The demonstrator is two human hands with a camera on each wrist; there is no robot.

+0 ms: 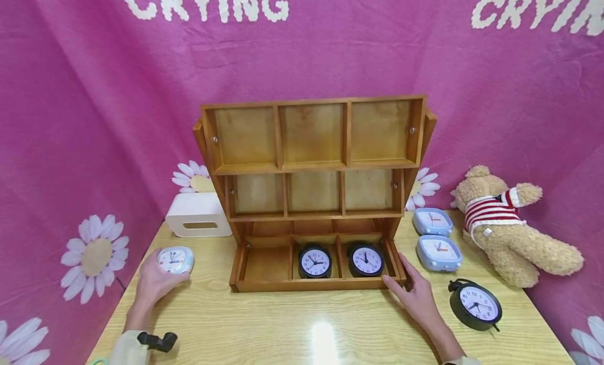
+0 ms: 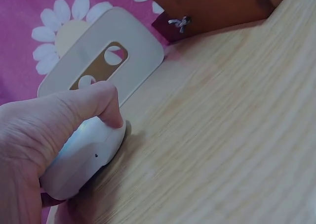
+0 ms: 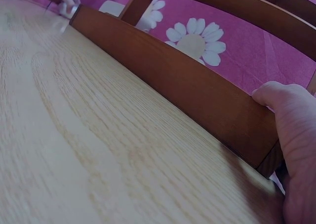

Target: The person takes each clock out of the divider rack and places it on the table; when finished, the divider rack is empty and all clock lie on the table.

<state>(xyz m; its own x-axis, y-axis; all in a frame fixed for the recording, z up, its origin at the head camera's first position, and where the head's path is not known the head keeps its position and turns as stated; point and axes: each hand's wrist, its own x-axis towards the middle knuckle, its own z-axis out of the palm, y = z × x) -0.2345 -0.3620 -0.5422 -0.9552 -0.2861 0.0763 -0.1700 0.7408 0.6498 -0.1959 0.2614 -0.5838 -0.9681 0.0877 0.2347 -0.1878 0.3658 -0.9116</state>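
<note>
My left hand (image 1: 153, 278) grips a small white and light-blue alarm clock (image 1: 175, 260) on the table's left side. In the left wrist view, the thumb bends over the edge of the clock (image 2: 91, 159), whose face is hidden there. At the front right corner of the three-tier wooden shelf (image 1: 264, 287), my right hand (image 1: 417, 297) holds on, thumb over the front board and fingers along the side. Two round black alarm clocks stand in the bottom tier: one in the middle compartment (image 1: 315, 262), one in the right compartment (image 1: 366, 260).
Two blue alarm clocks (image 1: 432, 222) (image 1: 439, 253) lie right of the shelf, with another black alarm clock (image 1: 476, 304) nearer the front. A teddy bear (image 1: 500, 223) leans at the far right. Behind my left hand stands a white tissue box (image 1: 198, 213). Pink cloth (image 1: 306, 66) surrounds the table.
</note>
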